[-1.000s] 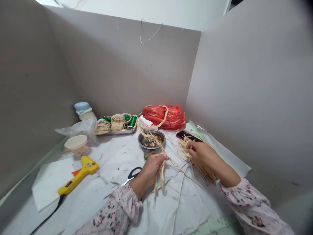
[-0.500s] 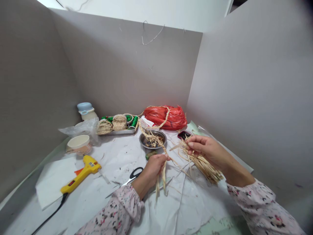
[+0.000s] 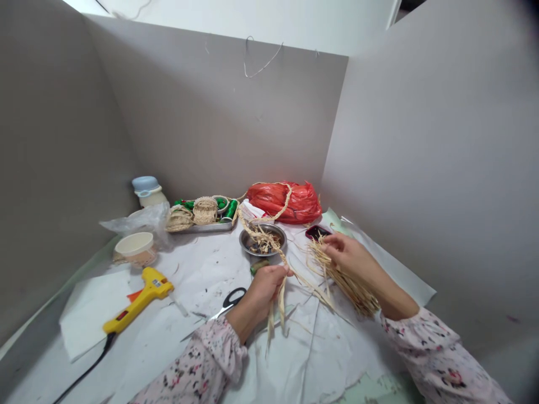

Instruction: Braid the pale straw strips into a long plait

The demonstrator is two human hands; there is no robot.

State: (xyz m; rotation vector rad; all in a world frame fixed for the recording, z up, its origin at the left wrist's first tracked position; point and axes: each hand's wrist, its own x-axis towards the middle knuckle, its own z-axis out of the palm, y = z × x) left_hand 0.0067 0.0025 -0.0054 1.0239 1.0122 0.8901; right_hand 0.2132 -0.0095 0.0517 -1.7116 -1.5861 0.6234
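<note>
My left hand (image 3: 266, 289) pinches a straw braid (image 3: 283, 258) between thumb and fingers. Loose strands (image 3: 283, 306) hang below that grip, and others fan out to the lower right over the paper. My right hand (image 3: 347, 255) is at the upper end of a bundle of dry straw strands (image 3: 351, 292), its fingers bent and closed on strands there. The fingertips are partly hidden. From my left hand the braid runs up over a metal bowl (image 3: 245, 251) of straw scraps and across a red plastic bag (image 3: 269, 199).
Scissors (image 3: 229, 303) lie beside my left wrist, with a yellow glue gun (image 3: 138, 300) farther left. A metal tray (image 3: 210, 227) holds braid coils and green thread. Also here are a paper cup (image 3: 137, 248), a blue-lidded bottle (image 3: 147, 191) and a phone (image 3: 316, 232). Grey partitions (image 3: 219, 118) enclose the table.
My right hand has moved slightly left and down onto the bundle's upper end. The pale strand end that stuck out from its fingers no longer shows. My left hand keeps its hold.
</note>
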